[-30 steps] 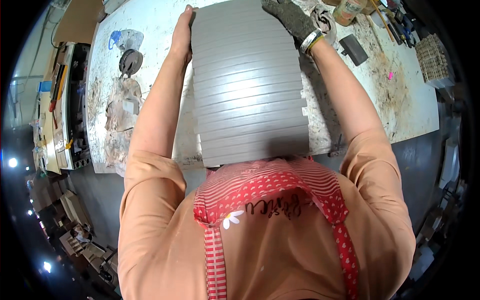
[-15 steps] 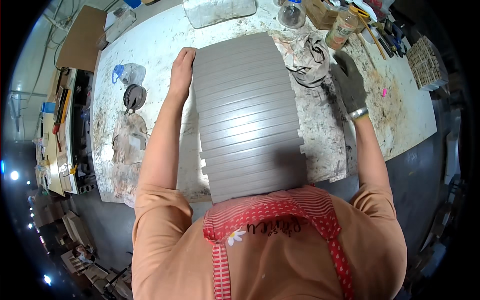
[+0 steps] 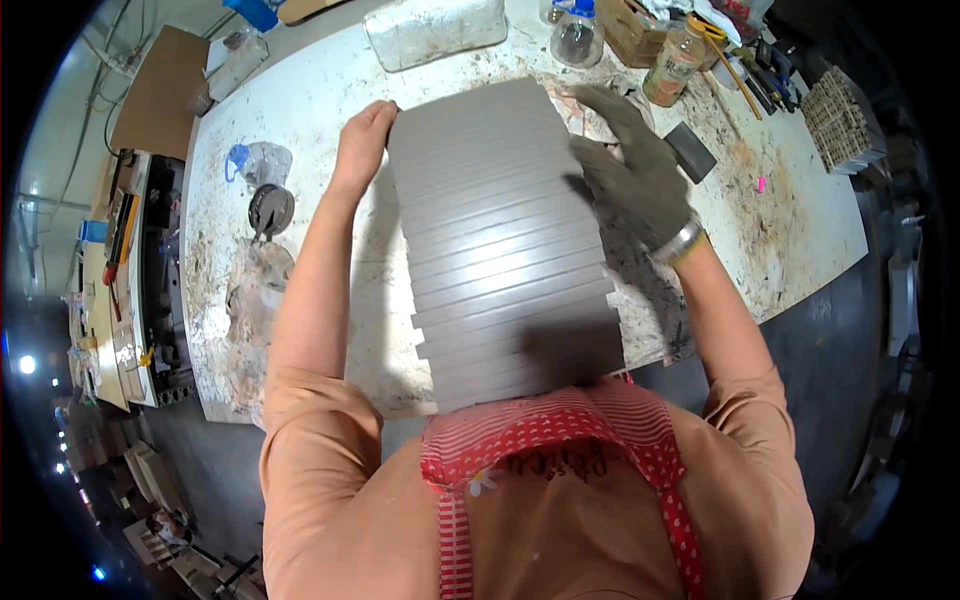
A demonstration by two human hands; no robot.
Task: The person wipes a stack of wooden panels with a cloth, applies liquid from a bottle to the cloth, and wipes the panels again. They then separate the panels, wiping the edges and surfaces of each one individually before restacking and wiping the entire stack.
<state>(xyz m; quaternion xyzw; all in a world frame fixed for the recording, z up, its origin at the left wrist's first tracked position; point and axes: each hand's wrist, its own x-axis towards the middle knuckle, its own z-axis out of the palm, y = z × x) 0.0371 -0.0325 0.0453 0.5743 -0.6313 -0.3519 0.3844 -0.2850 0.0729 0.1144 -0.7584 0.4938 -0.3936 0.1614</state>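
Gloved right hand [image 3: 642, 190] has been moved away from the table's [image 3: 815, 225] right edge, fingers spread; ribbed grey panel [image 3: 490, 200], gripped by left hand [image 3: 364, 148], seems being steadied, needing firm support.

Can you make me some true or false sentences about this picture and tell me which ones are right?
1. The right hand wears a dark glove. True.
2. The left hand wears one too. False: it is bare and holds the edge of the grey board.
3. A small pink thing lies on the table. True.
4. The apron is plain blue. False: it is red and white with patterns.
5. The right hand is a tight fist. False: it is open.
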